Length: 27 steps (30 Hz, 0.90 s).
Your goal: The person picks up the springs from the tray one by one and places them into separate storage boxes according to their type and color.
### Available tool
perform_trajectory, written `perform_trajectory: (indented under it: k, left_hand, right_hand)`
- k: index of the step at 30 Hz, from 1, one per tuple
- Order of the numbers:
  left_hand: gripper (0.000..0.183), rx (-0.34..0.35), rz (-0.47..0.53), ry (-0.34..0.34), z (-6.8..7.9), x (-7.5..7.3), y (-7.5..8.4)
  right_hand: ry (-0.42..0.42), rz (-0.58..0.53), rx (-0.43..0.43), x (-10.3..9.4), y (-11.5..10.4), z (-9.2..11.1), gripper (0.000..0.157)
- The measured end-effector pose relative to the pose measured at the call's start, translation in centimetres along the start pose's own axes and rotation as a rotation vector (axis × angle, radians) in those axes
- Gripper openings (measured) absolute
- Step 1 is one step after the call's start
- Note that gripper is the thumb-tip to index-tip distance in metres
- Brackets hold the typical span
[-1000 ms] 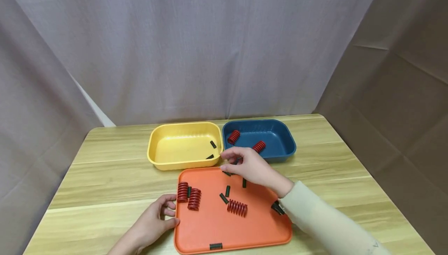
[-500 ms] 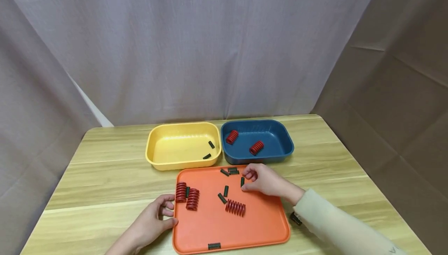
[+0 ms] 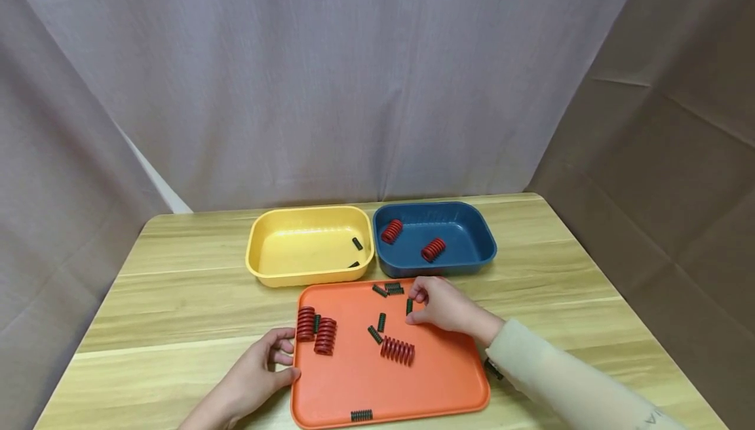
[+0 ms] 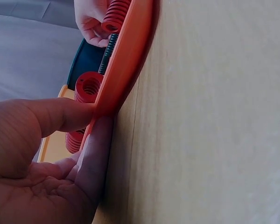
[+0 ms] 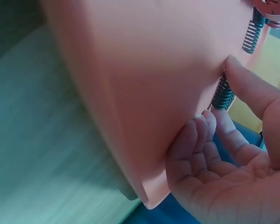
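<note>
My left hand [image 3: 258, 370] pinches the left rim of the orange tray [image 3: 348, 381], thumb on top and fingers below in the left wrist view. Over the tray's far right part, my right hand [image 3: 446, 307] has its thumb and a finger at the two ends of a small dark green spring [image 5: 222, 94]. Beside it lie several more green springs [image 3: 394, 290]. Big red springs lie on the tray too: one red spring [image 3: 398, 351] near the middle and two at the left edge, with a green spring [image 3: 316, 324] between them.
Behind the tray stand a yellow bin [image 3: 265, 273] holding two green springs and a blue bin [image 3: 472, 263] holding two red springs. Another green spring [image 3: 362, 415] lies by the tray's near rim. Grey curtains [image 3: 330, 89] enclose the wooden table [image 3: 194, 286].
My right hand has come back from beside the blue bin to the tray and closed in on a green spring there. My left hand stays at the tray's rim.
</note>
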<state>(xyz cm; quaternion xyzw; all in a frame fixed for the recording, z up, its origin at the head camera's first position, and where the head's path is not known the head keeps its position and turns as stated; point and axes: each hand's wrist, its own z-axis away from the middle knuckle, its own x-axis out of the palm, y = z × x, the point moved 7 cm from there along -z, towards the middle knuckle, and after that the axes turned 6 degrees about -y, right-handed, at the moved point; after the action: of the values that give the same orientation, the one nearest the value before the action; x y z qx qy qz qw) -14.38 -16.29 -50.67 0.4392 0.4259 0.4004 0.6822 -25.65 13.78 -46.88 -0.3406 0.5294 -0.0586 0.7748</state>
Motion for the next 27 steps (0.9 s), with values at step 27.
perform_trajectory:
  k: [27]
  left_hand:
    - [0.061,0.001,-0.011,0.013,0.1,-0.1,0.1]
  right_hand:
    - [0.046,0.023,0.021,-0.5,-2.6,0.0,0.03]
